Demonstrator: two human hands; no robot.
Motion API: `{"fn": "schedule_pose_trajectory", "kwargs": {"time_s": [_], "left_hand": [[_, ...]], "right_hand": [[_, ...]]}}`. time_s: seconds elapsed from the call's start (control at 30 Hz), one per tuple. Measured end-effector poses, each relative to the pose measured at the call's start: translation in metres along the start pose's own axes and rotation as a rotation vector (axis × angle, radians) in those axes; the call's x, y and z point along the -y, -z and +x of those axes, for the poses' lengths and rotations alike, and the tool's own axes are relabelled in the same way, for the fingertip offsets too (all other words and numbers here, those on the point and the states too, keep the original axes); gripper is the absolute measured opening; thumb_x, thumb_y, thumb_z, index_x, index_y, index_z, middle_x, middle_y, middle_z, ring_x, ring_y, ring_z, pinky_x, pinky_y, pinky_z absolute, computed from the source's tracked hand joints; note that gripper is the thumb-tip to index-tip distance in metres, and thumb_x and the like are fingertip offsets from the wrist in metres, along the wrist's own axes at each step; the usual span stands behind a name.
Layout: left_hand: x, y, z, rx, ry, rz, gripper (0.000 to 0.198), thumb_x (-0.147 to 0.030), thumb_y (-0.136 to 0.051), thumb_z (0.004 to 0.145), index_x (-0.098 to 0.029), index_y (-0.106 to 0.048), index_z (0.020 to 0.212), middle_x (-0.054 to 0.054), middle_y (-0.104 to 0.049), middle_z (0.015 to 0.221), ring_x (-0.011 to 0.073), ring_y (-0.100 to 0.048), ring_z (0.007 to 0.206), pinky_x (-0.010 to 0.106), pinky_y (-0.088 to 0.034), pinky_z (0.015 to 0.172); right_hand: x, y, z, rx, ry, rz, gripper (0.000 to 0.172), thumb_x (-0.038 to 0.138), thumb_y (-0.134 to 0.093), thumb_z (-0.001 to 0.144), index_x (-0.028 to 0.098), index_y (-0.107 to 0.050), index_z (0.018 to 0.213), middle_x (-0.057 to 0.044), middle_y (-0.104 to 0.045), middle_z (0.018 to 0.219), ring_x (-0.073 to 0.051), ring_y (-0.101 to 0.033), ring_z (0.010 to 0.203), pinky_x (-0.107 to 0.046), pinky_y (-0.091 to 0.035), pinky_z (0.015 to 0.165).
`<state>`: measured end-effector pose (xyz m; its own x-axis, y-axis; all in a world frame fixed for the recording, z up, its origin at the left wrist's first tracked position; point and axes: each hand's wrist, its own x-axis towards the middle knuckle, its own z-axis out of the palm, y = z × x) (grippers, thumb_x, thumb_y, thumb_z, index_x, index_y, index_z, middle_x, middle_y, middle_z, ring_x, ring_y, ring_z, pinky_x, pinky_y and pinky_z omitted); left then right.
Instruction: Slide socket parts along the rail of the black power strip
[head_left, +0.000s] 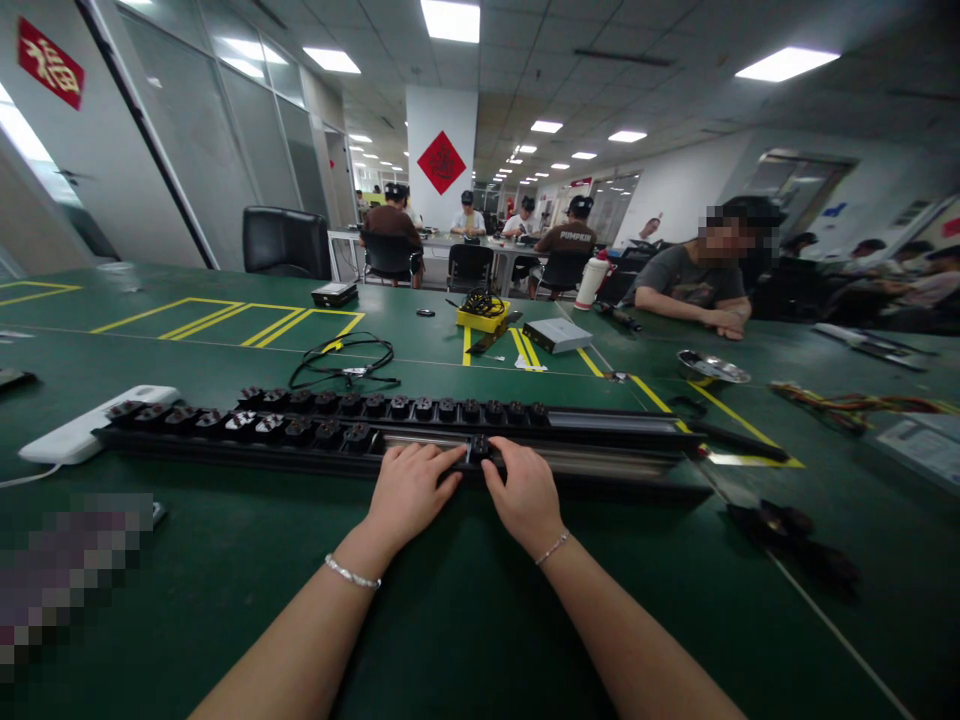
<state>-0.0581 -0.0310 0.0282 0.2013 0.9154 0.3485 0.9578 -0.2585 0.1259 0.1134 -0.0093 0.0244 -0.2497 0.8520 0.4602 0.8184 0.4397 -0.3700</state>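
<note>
In front of me lies a long black power-strip rail [600, 478] with a row of black socket modules [300, 432] along its left part. A single socket module [480, 449] sits in the rail's channel, apart from that row. My right hand [525, 497] has it between thumb and forefinger at its right side. My left hand [411, 494] rests on the rail's near edge with fingers stretched out, its forefinger reaching the module's left side. Behind it runs a second black rail [622, 424], also with modules along its left part.
A white power strip [97, 425] stands at the left end of the rails. Beyond them are a coiled black cable [345, 362], a yellow box [482, 318] and a grey metal box [556, 335]. Right are a metal bowl [712, 367], coloured wires [825, 403] and a seated person [690, 278].
</note>
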Motion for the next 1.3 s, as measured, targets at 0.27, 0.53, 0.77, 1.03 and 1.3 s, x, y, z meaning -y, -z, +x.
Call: {"fn": "schedule_pose_trajectory", "kwargs": {"time_s": [0.27, 0.53, 0.77, 1.03, 1.3], "left_hand": [[-0.0004, 0.0020, 0.0002, 0.016, -0.002, -0.003, 0.036, -0.041, -0.045, 0.085, -0.036, -0.049, 0.120, 0.000, -0.063, 0.090, 0.0190, -0.052, 0.085, 0.035, -0.029, 0.075], [-0.0018, 0.0036, -0.0003, 0.014, 0.009, -0.004, 0.036, -0.040, -0.045, 0.085, -0.036, -0.049, 0.121, 0.000, -0.063, 0.088, 0.0187, -0.052, 0.084, 0.035, -0.029, 0.076], [-0.0028, 0.0033, -0.0001, 0.008, 0.022, -0.024, 0.036, -0.039, -0.046, 0.084, -0.036, -0.051, 0.119, 0.000, -0.063, 0.087, 0.0185, -0.052, 0.084, 0.035, -0.030, 0.077], [-0.0033, 0.0045, -0.0001, 0.012, 0.014, 0.010, 0.036, -0.040, -0.045, 0.085, -0.037, -0.050, 0.120, 0.000, -0.062, 0.084, 0.0193, -0.052, 0.082, 0.035, -0.030, 0.075], [-0.0043, 0.0037, -0.0001, 0.017, 0.020, 0.023, 0.035, -0.040, -0.044, 0.085, -0.037, -0.050, 0.120, 0.001, -0.062, 0.085, 0.0196, -0.052, 0.083, 0.036, -0.029, 0.077]], "right_hand": [[0.0030, 0.0035, 0.0035, 0.016, -0.027, -0.012, 0.032, 0.034, -0.043, 0.086, 0.017, -0.056, 0.110, -0.007, -0.063, 0.106, -0.019, -0.055, 0.095, -0.031, -0.036, 0.085], [0.0049, 0.0040, 0.0047, 0.009, -0.028, -0.035, 0.029, 0.030, -0.043, 0.087, 0.017, -0.057, 0.107, -0.007, -0.063, 0.103, -0.018, -0.055, 0.094, -0.030, -0.037, 0.085], [0.0033, 0.0033, 0.0045, 0.002, -0.012, -0.033, 0.029, 0.030, -0.041, 0.087, 0.017, -0.057, 0.108, -0.008, -0.063, 0.104, -0.018, -0.055, 0.096, -0.030, -0.038, 0.085], [0.0028, 0.0005, 0.0031, 0.005, -0.056, -0.021, 0.032, 0.030, -0.043, 0.087, 0.014, -0.056, 0.110, -0.008, -0.062, 0.106, -0.019, -0.055, 0.097, -0.031, -0.036, 0.087], [0.0054, 0.0052, 0.0039, 0.049, -0.021, -0.076, 0.039, 0.034, -0.040, 0.088, 0.019, -0.051, 0.122, -0.008, -0.059, 0.113, -0.019, -0.053, 0.101, -0.031, -0.037, 0.086]]}}
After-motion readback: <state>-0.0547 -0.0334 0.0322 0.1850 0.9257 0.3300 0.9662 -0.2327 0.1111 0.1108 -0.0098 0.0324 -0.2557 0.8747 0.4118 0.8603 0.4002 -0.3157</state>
